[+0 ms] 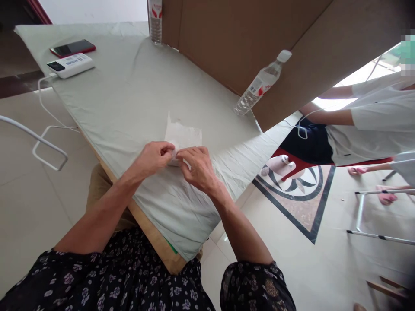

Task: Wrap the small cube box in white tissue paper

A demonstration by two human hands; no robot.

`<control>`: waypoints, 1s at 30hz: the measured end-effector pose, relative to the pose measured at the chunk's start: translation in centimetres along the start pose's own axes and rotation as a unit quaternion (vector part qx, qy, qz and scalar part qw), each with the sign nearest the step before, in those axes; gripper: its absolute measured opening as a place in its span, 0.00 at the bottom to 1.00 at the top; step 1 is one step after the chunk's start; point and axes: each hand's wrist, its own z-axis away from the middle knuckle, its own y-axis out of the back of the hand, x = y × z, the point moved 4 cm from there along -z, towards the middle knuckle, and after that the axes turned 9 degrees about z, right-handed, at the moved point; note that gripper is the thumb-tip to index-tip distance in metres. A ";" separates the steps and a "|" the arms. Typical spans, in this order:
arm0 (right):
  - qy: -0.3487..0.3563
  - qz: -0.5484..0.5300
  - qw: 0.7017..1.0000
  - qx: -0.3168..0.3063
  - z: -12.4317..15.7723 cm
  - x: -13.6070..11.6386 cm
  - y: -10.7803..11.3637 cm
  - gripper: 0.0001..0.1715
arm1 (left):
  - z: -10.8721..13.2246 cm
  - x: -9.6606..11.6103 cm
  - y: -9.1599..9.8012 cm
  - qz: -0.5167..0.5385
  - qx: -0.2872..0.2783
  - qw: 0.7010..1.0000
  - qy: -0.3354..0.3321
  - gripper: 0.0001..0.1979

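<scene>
A thin white sheet that looks like tissue paper (184, 134) lies on the cloth-covered table (129, 99), its far edge uneven and one corner standing up. At its near edge my left hand (158, 156) pinches the paper between thumb and fingers. Close beside it, my right hand (197, 166) has its thumb and fingertips closed on the same near edge. The fingertips of both hands almost meet. A small part of the paper shows below them, and what lies right under the fingers is hidden.
A water bottle (261, 84) stands before a large cardboard panel (240, 39); another bottle (156, 26) is farther back. A phone (74, 47) and a white power bank (71, 65) with a cable lie at the left. A person in a white shirt (379, 112) is at the right.
</scene>
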 end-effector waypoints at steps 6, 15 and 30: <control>-0.288 -0.106 0.948 0.085 4.1 5.7 1.4 0.16 | 0.7 0.1 -1.1 -0.183 0.037 0.970 -0.156 0.13; -0.352 -0.179 0.919 -0.020 3.9 7.3 -1.5 0.49 | 0.9 -0.2 -1.3 -0.208 0.020 0.952 -0.224 0.11; -0.351 -0.223 0.907 0.062 1.7 5.7 -3.5 0.45 | 0.8 -0.1 -1.8 -0.243 -0.002 0.936 -0.254 0.14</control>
